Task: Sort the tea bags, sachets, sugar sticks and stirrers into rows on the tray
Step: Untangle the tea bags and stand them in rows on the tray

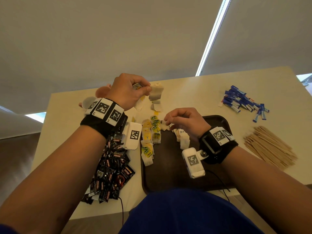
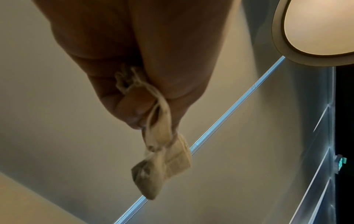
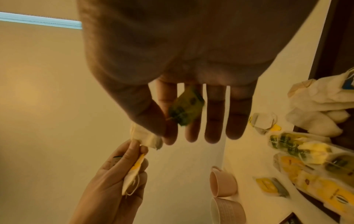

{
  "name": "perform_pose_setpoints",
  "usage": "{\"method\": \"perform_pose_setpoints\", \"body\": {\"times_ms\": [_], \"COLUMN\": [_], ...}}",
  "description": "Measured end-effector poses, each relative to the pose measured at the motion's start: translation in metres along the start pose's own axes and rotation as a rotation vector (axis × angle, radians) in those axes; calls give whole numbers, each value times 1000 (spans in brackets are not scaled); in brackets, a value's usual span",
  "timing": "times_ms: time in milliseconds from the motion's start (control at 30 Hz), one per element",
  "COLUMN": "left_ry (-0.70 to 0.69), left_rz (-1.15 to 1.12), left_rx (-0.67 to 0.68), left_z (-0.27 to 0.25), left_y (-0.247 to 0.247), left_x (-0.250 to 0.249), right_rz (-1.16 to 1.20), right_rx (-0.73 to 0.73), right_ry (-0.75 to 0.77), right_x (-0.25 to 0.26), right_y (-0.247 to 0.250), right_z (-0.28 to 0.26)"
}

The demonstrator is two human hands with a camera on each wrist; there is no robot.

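My left hand [image 1: 146, 89] is raised over the table's far side and grips a bunch of tea bags; one beige tea bag [image 1: 156, 92] [image 2: 159, 166] hangs from its thumb and fingertips. The right hand [image 1: 168, 117] hovers over the dark brown tray [image 1: 168, 174] with curled fingers, pinching a small green tea-bag tag [image 3: 185, 110] between thumb and forefinger. On the tray lie a row of tea bags with yellow and green tags [image 1: 151, 137] and a shorter row of white tea bags [image 1: 183, 140]. In the right wrist view the left hand [image 3: 138, 149] shows more bags with a yellow tag.
Black coffee sachets [image 1: 111, 168] are heaped left of the tray. Blue sugar sticks [image 1: 243, 102] lie at the far right, wooden stirrers [image 1: 270, 146] right of the tray. Pink cups [image 1: 101, 93] [image 3: 222, 181] stand behind my left wrist. Loose tea bags [image 1: 156, 107] lie beyond the tray.
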State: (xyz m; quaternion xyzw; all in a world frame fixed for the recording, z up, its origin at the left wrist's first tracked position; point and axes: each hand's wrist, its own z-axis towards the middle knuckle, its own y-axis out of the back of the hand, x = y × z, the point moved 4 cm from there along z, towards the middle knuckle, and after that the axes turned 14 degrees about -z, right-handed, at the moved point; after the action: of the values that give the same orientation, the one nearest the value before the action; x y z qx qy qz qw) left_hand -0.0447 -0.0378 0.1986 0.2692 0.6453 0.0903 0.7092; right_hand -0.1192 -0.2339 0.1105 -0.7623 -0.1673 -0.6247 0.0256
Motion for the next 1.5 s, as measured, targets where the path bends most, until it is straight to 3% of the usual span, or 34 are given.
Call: {"method": "perform_pose_setpoints", "body": {"times_ms": [100,200,367,500,700,767,1067,1200,1333,1500], "left_ry": [0,3,-18,-45,-68,-67,-7,-9,23,34], "left_rz": [-11,-45,-57,-24,68,78,-268,-272,-261,-203], "left_rx": [-12,18,129,177,-83,-64,-36,-66,-67,-42], "left_z": [2,2,-2,-6,-12,-16,-12,-13,-11,-13], "left_y": [0,-3,-9,-10,-8,-16,-18,-21,-20,-14], "left_x": [-1,-3,-12,-19,-20,-24,-18,-16,-15,-22], "right_rz": [-31,-103,-291,-215,-275,-272,-355,-320,-324,-111], "right_rx": [75,59,-213,-333,-551,-576,-511,-495,-520,-306], "right_ry": [17,41,50,212,146,134,349,336,217,124], "right_x": [-6,-7,2,28,34,36,62,63,55,46], "right_y": [-1,-2,5,7,12,11,0,-2,3,0], "right_z": [0,2,12,13,19,22,17,18,19,21]}}
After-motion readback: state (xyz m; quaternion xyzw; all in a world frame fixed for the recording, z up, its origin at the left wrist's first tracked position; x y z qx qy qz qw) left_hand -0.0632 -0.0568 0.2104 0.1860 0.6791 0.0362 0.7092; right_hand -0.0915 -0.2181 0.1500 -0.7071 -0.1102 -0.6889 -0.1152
